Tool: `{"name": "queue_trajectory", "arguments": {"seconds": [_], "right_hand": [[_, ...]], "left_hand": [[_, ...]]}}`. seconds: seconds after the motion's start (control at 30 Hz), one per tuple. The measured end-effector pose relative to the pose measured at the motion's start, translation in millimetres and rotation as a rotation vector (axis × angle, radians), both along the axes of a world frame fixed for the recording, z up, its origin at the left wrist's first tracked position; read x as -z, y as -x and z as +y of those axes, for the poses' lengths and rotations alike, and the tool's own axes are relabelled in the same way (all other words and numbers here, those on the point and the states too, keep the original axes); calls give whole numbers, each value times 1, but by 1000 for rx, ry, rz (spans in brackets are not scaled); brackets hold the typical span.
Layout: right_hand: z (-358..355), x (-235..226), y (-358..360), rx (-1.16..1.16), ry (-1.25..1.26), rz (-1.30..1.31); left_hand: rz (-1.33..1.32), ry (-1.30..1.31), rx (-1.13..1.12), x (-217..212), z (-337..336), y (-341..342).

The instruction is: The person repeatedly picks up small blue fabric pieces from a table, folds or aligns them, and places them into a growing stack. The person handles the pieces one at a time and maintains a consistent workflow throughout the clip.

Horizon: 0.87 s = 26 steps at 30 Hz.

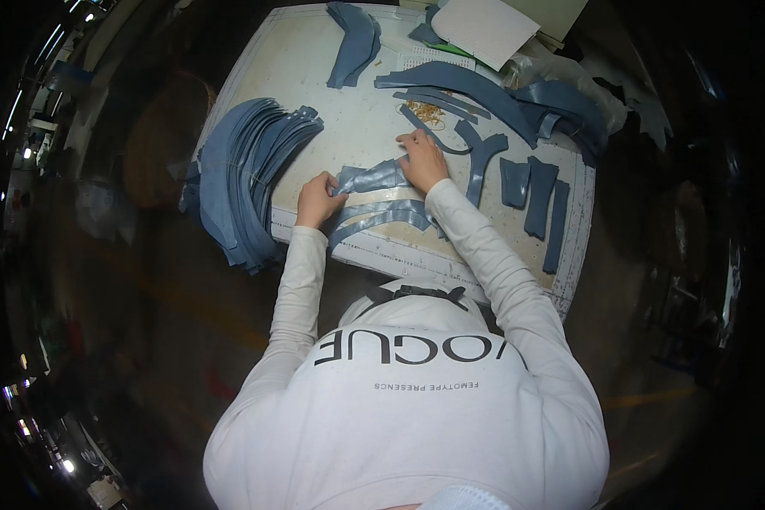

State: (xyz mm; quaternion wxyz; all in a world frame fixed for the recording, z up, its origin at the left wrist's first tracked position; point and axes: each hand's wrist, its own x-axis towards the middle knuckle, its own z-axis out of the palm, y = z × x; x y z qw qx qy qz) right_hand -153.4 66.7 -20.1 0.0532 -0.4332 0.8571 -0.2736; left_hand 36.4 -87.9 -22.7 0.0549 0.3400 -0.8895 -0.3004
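Observation:
My left hand (317, 198) pinches the left end of a curved blue-grey cut piece (374, 178) lying on the white worktable (314, 68). My right hand (422, 160) presses down on the right end of that same piece. Just below the hands lie a pale strip (382, 197) and two more curved blue strips (381, 219), stacked one under another near the table's front edge. Both forearms are in white sleeves.
A fanned stack of blue curved pieces (246, 178) hangs over the table's left edge. More blue strips (531, 191) lie at the right, long curved ones (459, 81) at the back, beside a white sheet (484, 25). The surroundings are dark.

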Motion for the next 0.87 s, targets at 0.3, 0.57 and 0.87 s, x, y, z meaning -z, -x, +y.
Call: {"name": "queue_trajectory", "arguments": {"seconds": [0.3,0.57,0.87], "right_hand": [[27,7,59,98,-183,170],[28,-10,-2,-85,-53,303],[29,-28,5,-18,-30,-296]], "left_hand": [[148,-289,5,-16,-9,10],[897,-465,-56,-100,9,32],[591,-842,-114,-122,27,8]]}}
